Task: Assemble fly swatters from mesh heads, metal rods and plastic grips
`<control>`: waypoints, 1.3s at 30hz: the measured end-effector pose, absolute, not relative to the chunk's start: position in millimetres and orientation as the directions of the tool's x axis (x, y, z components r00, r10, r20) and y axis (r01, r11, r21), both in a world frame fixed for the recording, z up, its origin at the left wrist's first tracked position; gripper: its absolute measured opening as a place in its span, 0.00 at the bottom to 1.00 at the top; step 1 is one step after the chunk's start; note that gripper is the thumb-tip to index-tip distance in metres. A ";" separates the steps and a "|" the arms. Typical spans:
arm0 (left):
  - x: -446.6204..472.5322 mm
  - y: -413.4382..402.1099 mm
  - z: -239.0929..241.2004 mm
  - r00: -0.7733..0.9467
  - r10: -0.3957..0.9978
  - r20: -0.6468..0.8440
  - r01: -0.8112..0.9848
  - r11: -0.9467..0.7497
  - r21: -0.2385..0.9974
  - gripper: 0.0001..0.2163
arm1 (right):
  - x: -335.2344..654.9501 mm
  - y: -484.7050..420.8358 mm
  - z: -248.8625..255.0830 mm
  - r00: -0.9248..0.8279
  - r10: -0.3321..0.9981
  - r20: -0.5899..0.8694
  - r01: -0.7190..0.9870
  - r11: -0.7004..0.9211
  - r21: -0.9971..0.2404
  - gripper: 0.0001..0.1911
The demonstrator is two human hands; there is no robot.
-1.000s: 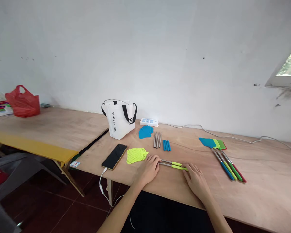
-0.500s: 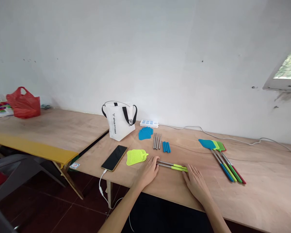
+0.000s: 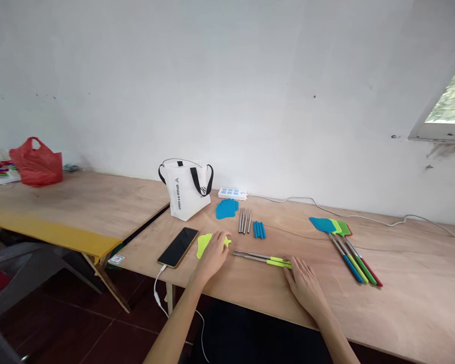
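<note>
Hands work near the front edge of the table [image 3: 402, 313]. The left hand [image 3: 213, 248] lies over the yellow mesh swatter head [image 3: 202, 246], just beside the phone [image 3: 178, 239]. Its fingers curl down, but I cannot tell whether they grip. The right hand [image 3: 305, 285] lies flat and spread, fingertips touching the yellow grip ends of the two rods [image 3: 256, 256]. Pinching the head at its neck, not the floppy mesh, would likely serve best, with the rods pinned steady. Both forearms reach in low.

Two yellow-handled rods [image 3: 263, 258], four swatters [image 3: 345, 247], one phone [image 3: 178, 246].
</note>
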State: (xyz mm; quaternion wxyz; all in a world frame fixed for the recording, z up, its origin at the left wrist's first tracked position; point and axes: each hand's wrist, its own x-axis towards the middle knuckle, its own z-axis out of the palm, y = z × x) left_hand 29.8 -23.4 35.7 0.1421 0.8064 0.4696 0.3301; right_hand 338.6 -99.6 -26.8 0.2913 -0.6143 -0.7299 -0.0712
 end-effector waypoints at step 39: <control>22.5 -21.3 65.9 0.013 0.990 0.143 -0.238 -0.136 0.962 0.29 | 313.6 -109.4 -10.3 0.008 0.773 0.634 0.837 0.342 -0.427 0.17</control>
